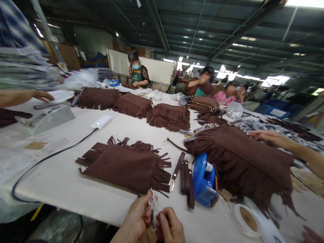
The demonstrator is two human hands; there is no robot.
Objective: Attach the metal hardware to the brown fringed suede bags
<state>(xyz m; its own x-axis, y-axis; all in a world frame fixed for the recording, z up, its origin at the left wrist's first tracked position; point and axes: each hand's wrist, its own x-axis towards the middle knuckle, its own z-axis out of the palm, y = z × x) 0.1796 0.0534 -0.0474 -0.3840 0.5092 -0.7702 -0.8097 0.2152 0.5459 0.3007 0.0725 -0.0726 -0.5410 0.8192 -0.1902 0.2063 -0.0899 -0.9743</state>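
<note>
A brown fringed bag (126,165) lies flat on the table in front of me. At its near corner my left hand (136,216) pinches a gold metal clasp (151,193) with clear plastic (153,209) around it. My right hand (170,224), its fingers closed, grips the lower part of that plastic. Below, between my hands, shows a piece of tan card or paper (149,234), partly hidden. Right of the bag lie brown straps (187,182) with metal clips, beside a blue tape dispenser (204,182).
A pile of brown fringed bags (248,155) stands at right, with a co-worker's hand (268,137) over it. More bags (168,114) line the back. A white power bank (101,122) trails a black cable. Tape roll (246,219) lies front right. Another person's hand (43,96) is at left.
</note>
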